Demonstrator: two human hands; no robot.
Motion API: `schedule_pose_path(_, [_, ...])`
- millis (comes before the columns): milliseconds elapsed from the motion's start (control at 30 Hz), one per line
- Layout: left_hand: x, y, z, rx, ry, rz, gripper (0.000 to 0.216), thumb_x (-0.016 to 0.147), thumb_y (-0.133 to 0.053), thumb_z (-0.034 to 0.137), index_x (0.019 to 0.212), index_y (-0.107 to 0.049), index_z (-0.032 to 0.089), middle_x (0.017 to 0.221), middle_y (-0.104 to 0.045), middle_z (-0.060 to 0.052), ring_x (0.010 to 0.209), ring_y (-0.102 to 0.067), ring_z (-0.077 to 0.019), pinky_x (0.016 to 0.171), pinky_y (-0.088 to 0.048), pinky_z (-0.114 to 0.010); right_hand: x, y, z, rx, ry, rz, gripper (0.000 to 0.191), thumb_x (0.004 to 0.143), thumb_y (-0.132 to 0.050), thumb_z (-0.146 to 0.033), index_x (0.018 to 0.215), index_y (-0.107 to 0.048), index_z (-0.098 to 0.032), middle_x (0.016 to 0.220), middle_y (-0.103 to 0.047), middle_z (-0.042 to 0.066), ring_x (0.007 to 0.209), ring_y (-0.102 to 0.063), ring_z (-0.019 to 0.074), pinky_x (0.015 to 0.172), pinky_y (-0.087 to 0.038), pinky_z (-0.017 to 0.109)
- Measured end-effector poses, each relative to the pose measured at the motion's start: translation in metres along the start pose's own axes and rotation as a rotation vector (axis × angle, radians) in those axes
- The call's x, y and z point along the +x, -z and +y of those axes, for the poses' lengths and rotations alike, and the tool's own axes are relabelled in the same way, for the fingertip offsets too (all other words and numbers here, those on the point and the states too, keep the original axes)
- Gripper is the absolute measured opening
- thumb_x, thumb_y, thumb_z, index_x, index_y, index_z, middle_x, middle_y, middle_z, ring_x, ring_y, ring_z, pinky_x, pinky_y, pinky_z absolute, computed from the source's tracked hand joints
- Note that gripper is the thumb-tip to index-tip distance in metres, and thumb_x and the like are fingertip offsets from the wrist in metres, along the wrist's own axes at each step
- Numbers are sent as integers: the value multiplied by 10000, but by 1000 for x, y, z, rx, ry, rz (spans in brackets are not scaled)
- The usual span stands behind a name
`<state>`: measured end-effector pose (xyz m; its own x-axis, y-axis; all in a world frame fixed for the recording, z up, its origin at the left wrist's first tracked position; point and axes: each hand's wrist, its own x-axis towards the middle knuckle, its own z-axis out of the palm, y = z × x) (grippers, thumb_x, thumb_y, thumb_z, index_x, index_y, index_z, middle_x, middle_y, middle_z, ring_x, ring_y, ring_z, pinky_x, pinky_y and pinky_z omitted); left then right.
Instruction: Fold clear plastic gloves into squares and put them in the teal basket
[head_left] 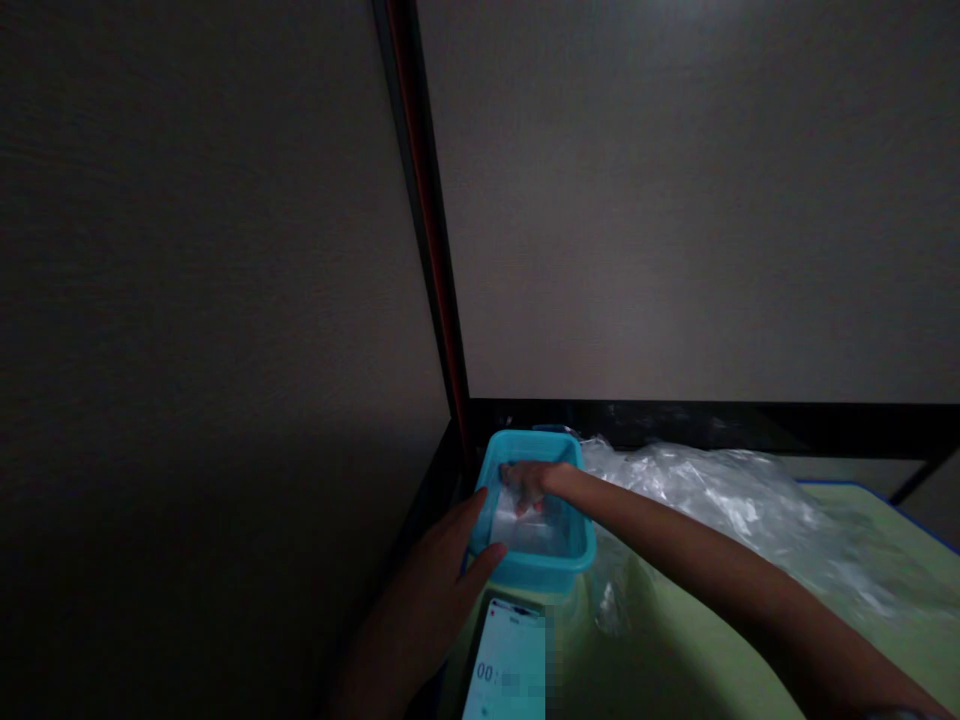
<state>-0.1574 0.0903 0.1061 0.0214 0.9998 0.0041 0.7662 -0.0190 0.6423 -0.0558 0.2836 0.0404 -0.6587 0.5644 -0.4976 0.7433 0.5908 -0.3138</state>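
A light-blue plastic bin (538,578) stands on the green surface near the wall corner. My left hand (442,575) holds its near left corner, with the thumb on the front rim and the fingers along the left side. Inside the bin, my right hand (529,482) reaches down with its fingers spread over whitish, see-through plastic (551,535). The fingertips rest on or close to that plastic; the dim light leaves contact unclear.
Clear plastic sheeting or bags (720,490) lie crumpled to the right, partly behind my right forearm. A phone (506,660) showing a timer lies just in front of the bin. A blue-edged green surface (675,650) lies beneath; dark-framed wall panels (675,200) rise behind and to the left.
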Motion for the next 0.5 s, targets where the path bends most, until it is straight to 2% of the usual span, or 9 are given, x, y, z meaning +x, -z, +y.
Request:
schedule_pose_path(200, [-1,-1,0,17,-8,43,505,846,-413,406,1316,-390,223,1365,-409,-51,1239,-390,-232,1033,-292,-408,-10,8,-1,-2,7,-32,310,867,-517,-308,1138,-505,-156,1125,-538,76,935,-564,194,773,-484,397])
schedule_pose_path(300, [0,-2,-2,30,-1,48,517,841,-415,411,1318,-388,215,1368,-405,-58,1240,-387,-242,1029,-296,-420,-21,20,-2,-2,43,4,307,871,-509,-312,1135,-506,-155,1124,-538,75,925,-567,191,764,-488,394])
schedule_pose_path(367, [1,-2,-2,27,-20,38,523,842,-407,415,1320,-385,204,1371,-400,-63,1243,-383,-237,1035,-286,-414,-32,30,-2,-3,82,76,306,850,-547,-280,1126,-512,-152,1068,-565,67,892,-576,182,758,-486,375])
schedule_pose_path(433, [1,-2,-3,22,-18,22,534,843,-400,416,1323,-380,184,1378,-388,-70,1253,-369,-229,1044,-270,-403,-50,38,-1,-1,128,200,407,747,-655,-153,1130,-515,-150,928,-613,45,868,-579,183,796,-445,334])
schedule_pose_path(500, [0,-2,-2,23,12,15,552,841,-395,420,1328,-371,161,1385,-374,-79,1265,-350,-227,1051,-255,-401,-77,38,3,9,165,370,376,771,-609,-143,1133,-509,-163,941,-611,54,921,-555,203,822,-408,333])
